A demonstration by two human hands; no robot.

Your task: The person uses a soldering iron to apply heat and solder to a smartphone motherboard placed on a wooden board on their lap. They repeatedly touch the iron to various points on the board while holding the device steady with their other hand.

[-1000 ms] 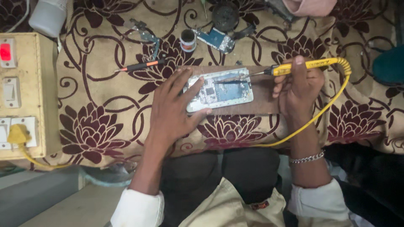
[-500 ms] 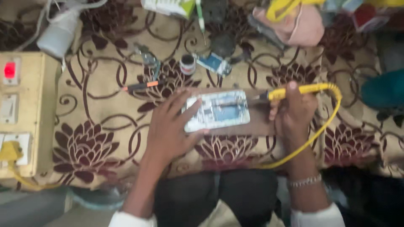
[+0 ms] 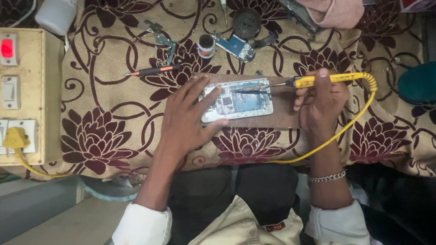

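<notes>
So the bench is covered with a tan cloth (image 3: 113,104) with big maroon flowers on it, and everything sits right on top of that. In the middle there's a brown wooden board (image 3: 284,115), and the opened phone (image 3: 237,100) lies flat on it with its circuit board showing.

My left hand (image 3: 186,115) is spread out flat, fingers apart, pressing on the left end of the phone, thumb tucked along its bottom edge. My right hand (image 3: 321,103) is closed around the yellow soldering iron (image 3: 331,79), held almost level, with the metal tip reaching left over the top edge of the phone's board. Can't tell from here if the tip is actually touching. The iron's yellow cord (image 3: 349,124) loops off the back end, curls down around my wrist and runs along the near edge of the cloth. There's a metal bracelet (image 3: 326,177) on that wrist.

Further out: a screwdriver (image 3: 154,71) with a black and orange handle lies just up-left of the board, a little round pot (image 3: 206,46) sits above it, and beside that a small loose blue circuit board (image 3: 235,46). A dark round piece (image 3: 246,22) is near the far edge. Off to the left is a cream switch box (image 3: 25,90) with a red light lit and a yellow plug (image 3: 15,137) in a socket.
</notes>
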